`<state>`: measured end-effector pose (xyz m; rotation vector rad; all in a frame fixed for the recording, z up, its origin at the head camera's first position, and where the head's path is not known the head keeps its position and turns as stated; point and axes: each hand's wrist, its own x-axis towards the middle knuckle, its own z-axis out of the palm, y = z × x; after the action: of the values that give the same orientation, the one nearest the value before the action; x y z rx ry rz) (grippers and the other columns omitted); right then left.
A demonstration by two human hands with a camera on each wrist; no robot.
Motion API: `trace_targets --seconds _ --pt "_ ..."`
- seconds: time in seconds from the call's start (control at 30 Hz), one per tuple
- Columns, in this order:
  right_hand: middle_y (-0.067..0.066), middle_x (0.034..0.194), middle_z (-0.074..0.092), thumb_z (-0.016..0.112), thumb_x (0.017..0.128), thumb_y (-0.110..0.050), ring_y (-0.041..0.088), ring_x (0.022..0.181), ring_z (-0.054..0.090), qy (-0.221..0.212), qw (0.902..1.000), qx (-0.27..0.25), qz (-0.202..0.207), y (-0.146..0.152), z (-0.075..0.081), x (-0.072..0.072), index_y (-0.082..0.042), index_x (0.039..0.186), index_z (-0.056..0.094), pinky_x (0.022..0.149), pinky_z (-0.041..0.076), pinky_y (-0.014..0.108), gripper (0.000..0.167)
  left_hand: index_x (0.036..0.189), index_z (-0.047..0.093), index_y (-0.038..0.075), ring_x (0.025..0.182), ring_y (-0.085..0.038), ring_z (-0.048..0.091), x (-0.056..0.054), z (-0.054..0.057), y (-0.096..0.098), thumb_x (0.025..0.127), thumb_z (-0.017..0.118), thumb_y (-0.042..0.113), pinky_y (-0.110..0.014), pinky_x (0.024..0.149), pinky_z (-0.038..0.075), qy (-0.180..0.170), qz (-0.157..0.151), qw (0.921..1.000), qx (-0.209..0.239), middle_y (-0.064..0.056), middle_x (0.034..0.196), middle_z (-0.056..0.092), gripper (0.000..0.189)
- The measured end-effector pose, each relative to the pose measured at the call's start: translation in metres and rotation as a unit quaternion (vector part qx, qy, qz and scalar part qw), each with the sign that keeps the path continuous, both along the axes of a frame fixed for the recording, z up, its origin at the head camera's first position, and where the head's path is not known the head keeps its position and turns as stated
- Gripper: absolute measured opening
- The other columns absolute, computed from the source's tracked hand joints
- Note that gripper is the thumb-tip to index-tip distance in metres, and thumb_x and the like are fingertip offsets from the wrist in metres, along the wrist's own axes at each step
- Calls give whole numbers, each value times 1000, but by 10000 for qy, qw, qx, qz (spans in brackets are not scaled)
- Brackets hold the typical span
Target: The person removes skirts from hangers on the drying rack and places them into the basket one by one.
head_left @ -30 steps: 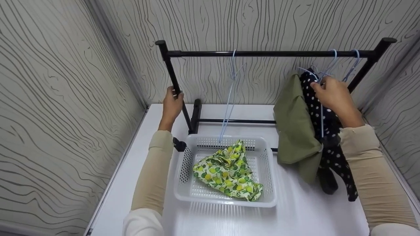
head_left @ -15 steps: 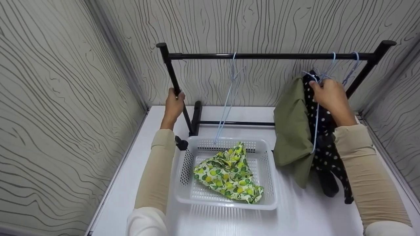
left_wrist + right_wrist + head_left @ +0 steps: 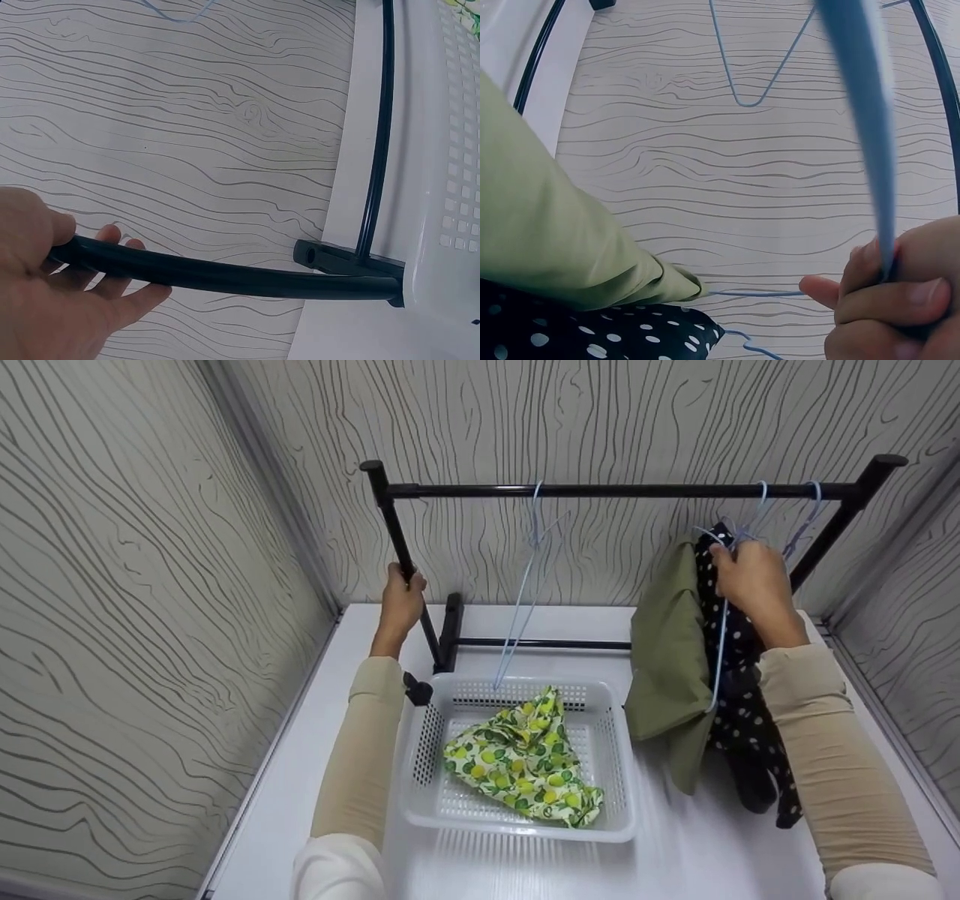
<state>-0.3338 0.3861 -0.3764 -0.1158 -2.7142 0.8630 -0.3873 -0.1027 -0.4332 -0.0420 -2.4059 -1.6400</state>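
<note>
In the head view my left hand grips the left upright of a black garment rack; the left wrist view shows its fingers behind that tube. My right hand holds a blue wire hanger just below the rack's top bar. An olive-green garment hangs from this hanger, and its wire runs into my curled fingers in the right wrist view. Close behind hangs a black polka-dot garment, partly covered by my right hand and sleeve.
A bare blue hanger hangs left of the bar's middle. Below it, a white perforated basket on the white table holds a garment with a lemon print. Wood-grain panels enclose the back and sides.
The lower end of the held hanger has swung left, and the olive garment has shifted slightly with it. My right hand has moved a little left and down. My left hand stays on the upright.
</note>
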Motion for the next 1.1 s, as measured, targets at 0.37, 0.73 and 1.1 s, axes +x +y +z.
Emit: trace_targets --seconds 0.37,0.73,1.1 --pt "12 63 68 40 114 -33 16 48 53 185 9997 131 -42 -6 2 2 0 83 63 46 38 33 51 132 44 -4 106 -27 55 -1 -2 0 113 43 11 -45 102 48 8 53 10000 -23 -14 112 59 24" --pt "10 60 66 38 115 -36 17 47 53 235 9994 247 -33 -14 13 7 1 83 64 50 38 33 55 138 43 -5 112 -31 57 -1 -2 -1 113 43 13 -48 102 50 -15 2 10000 -12 -23 124 61 31" --pt "4 56 59 40 115 -36 17 46 49 412 9990 182 29 -24 27 18 -1 79 61 42 34 30 55 136 44 -4 114 -30 61 0 -2 -1 113 43 13 -45 99 51 -27 48 10000 -9 -22 123 63 29"
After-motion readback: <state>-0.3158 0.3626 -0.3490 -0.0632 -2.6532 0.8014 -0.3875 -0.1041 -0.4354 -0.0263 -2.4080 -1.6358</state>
